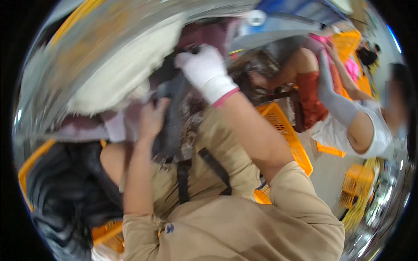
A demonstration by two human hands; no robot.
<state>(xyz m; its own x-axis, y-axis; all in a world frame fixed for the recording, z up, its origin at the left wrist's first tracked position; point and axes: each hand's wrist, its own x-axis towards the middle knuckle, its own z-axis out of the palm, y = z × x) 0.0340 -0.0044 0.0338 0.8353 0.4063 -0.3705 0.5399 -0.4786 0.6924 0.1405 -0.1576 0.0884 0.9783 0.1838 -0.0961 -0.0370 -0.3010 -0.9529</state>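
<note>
- White cotton glove with a pink cuff covers the right hand, which reaches up and forward from a bare forearm and a rolled tan sleeve; its fingers are bent down and closed on the top of a dark grey cloth.
- Bare, the left hand rises on an upright forearm just left of that cloth, with its fingers curled against the cloth's edge; blur hides whether they truly pinch it or only press on it.
- That dark grey cloth hangs between the two hands, in front of the person's chest, with a patterned brown and white fabric just beside it on the right.
- Behind the hands a large cream-white bundle leans against a curved shiny metal wall, and a maroon cloth lies above the gloved hand.
- At lower left a heap of black clothing fills an orange plastic basket.
- To the right stands another orange basket with a lattice side, near the right elbow.
- Further right another person in a white top and long grey arm sleeve bends over a red garment, with more orange crates near them on the floor.
</note>
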